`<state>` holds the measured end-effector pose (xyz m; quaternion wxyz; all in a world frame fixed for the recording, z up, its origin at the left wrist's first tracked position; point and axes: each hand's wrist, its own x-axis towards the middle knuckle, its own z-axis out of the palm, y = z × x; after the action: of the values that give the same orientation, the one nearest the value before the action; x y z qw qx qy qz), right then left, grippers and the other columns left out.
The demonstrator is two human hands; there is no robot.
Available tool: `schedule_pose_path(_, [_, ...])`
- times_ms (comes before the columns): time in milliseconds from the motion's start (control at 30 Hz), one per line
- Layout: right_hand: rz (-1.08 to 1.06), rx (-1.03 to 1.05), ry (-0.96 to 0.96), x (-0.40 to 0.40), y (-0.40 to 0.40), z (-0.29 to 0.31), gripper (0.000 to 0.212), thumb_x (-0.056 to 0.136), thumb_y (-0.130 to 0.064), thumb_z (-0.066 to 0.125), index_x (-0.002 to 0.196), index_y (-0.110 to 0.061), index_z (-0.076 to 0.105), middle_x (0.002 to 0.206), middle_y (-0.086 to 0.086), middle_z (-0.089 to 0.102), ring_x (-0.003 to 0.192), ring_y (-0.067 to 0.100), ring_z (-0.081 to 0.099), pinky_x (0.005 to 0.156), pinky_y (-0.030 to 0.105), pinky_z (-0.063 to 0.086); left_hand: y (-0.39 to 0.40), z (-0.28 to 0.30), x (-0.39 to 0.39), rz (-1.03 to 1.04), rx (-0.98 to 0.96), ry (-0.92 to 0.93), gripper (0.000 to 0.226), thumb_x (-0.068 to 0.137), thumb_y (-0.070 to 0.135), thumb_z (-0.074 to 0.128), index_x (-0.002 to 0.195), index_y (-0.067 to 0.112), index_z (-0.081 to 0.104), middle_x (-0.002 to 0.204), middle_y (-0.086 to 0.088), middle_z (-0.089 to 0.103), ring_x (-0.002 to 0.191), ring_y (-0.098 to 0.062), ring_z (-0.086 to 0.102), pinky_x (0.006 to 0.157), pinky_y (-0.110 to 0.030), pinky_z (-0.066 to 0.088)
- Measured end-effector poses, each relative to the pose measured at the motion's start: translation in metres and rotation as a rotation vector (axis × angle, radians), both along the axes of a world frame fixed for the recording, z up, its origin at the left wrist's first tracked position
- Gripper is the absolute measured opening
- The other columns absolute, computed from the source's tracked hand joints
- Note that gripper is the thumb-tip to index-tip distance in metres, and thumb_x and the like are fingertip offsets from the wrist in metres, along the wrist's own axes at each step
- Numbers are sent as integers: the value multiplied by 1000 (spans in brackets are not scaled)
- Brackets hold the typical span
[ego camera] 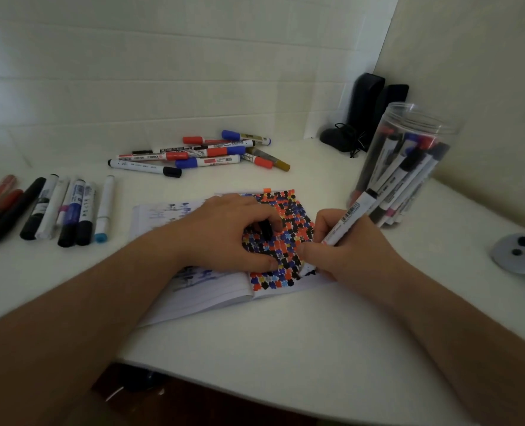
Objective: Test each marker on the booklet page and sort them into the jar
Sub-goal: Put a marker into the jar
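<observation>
An open booklet lies on the white table, its right page covered in black, red and blue blots. My right hand grips a white marker with its tip down on that page near the lower right edge. My left hand rests on the booklet and pinches a black marker cap. A clear plastic jar with several markers inside stands upright just right of the booklet. A loose pile of markers lies behind the booklet, and a row of markers lies at the left.
Two dark speakers and a black tangled cable stand in the back right corner. A grey device with dark buttons lies at the right edge. White walls close in behind and to the right. The table's front edge runs below my forearms.
</observation>
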<state>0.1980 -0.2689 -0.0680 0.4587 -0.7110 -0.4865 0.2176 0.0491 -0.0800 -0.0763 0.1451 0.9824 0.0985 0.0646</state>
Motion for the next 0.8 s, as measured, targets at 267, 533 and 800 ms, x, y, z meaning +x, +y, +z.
schedule_pose_path(267, [-28,7,-26,-2,1,-2,37,82,-8,80,63,-9,48,54,11,54,47,15,53,46,24,46,1,0,1,6,-15,7,66,65,86,54,121,51,51,114,25,55,107,-5,51,101,-39,43])
schedule_pose_path(533, [-35,-16,-91,-2,4,-6,41,80,-10,77,61,-16,42,52,-7,41,49,7,41,47,18,38,3,-1,1,0,-16,-2,63,67,85,57,120,52,51,114,26,55,107,-3,50,100,-37,43])
schedule_pose_path(800, [-15,2,-46,-2,3,-6,37,82,-9,79,69,0,46,65,24,53,55,18,51,52,33,44,1,0,0,5,-23,3,67,65,86,55,121,50,52,115,24,56,108,-6,51,102,-40,43])
